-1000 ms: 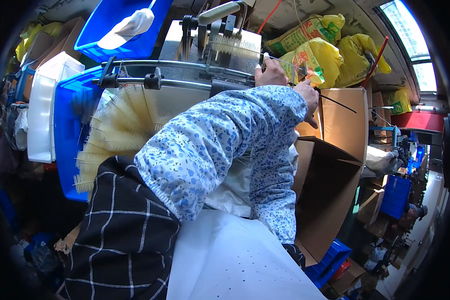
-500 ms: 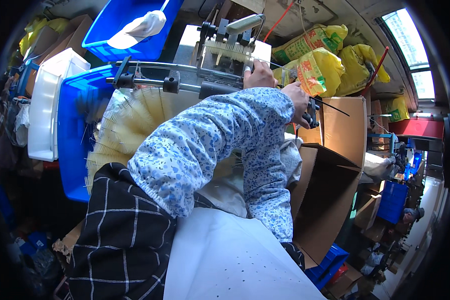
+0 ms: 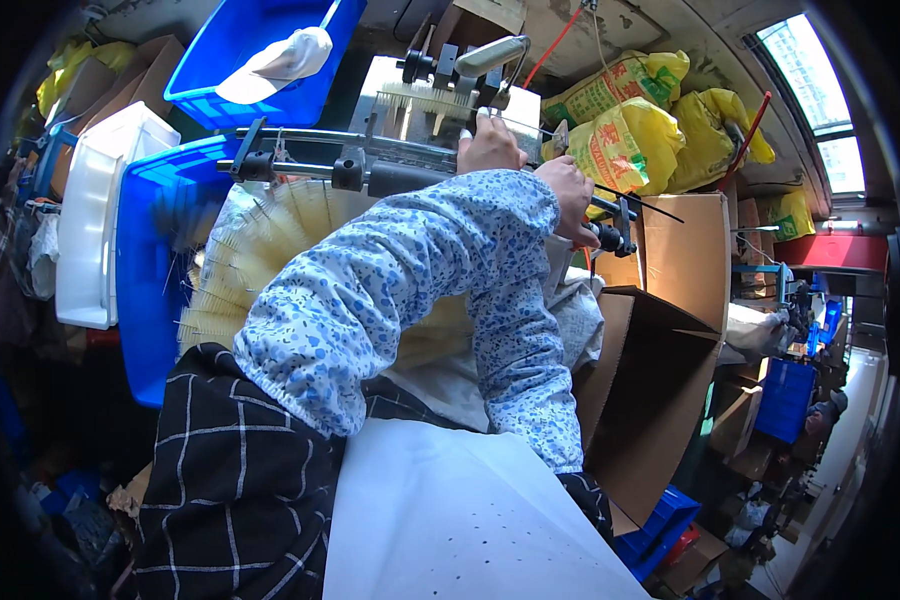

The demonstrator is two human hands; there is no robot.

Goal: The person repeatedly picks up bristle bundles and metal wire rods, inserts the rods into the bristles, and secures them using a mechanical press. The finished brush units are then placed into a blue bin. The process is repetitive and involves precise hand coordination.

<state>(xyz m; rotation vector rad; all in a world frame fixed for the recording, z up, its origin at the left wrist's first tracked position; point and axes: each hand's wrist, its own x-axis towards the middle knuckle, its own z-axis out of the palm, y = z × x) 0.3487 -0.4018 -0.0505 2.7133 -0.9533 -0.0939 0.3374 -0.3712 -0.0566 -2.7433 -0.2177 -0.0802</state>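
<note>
A long brush with pale bristles (image 3: 425, 99) lies across the far side of a metal fixture (image 3: 410, 150) with rails. My left hand (image 3: 492, 146) has its fingers curled against the brush's right end, with pale coverings on some fingertips. Close to its right, my right hand (image 3: 570, 200) is closed beside a black clamp (image 3: 615, 238); whatever lies inside its fingers is hidden. A thin dark rod (image 3: 650, 205) runs out past that hand to the right. Both forearms wear blue-spotted sleeves, the left one crossing in front of a fan of pale brushes (image 3: 270, 245).
At the left stand a blue bin (image 3: 145, 290) and a white bin (image 3: 90, 225); another blue bin (image 3: 195, 75) holds a white cap (image 3: 275, 65). An open cardboard box (image 3: 660, 390) is at my right. Yellow sacks (image 3: 620, 145) lie beyond the fixture.
The pale-bristled brush has slid left along the fixture. Both hands have moved left too, and the dark rod's tip has shifted slightly left.
</note>
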